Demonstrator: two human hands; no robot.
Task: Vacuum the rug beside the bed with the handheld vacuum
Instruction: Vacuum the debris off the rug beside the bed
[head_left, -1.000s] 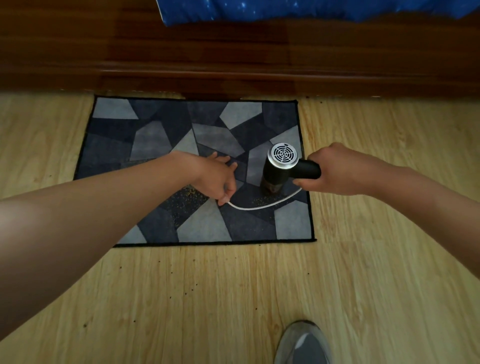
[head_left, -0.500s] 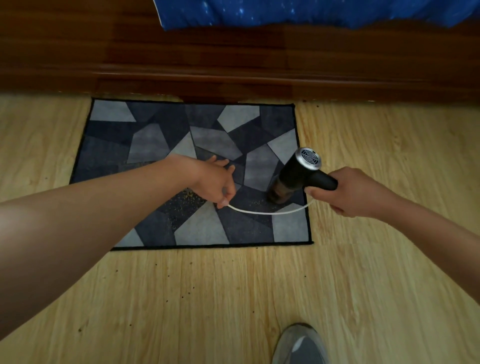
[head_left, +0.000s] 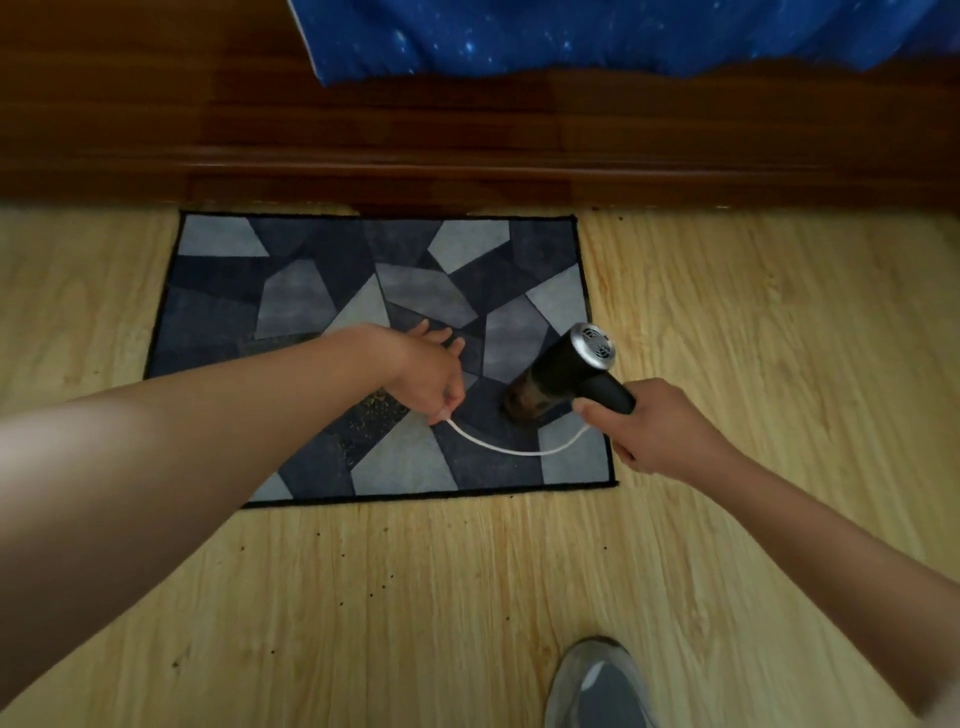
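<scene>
Only the head view is given. The rug (head_left: 311, 291) is seen flat on the wooden floor (head_left: 415, 597), its far edge close against the dark bed frame (head_left: 467, 130), from which a blue cover (head_left: 623, 31) hangs.

The vacuum (head_left: 566, 371) is gripped by its black handle in the right hand (head_left: 660, 431), with the fingers wrapped round it. It is tilted, so that the nozzle is set down on the near right part of the rug and the grilled rear end is turned up and away.

A white cord (head_left: 519, 449) runs in a slack curve from the handle to the left hand (head_left: 421, 374), where it is pinched at thumb and fingertip. The other fingers are stretched out loosely above the rug.

The vacuuming is judged to be under way but far from done. A patch of pale specks (head_left: 374, 410) lies just beside the left hand, and dark crumbs are scattered on the floor. For the next move, the nozzle would need to be drawn leftward over that patch, kept low on the pile, with the cord held clear of its path.
</scene>
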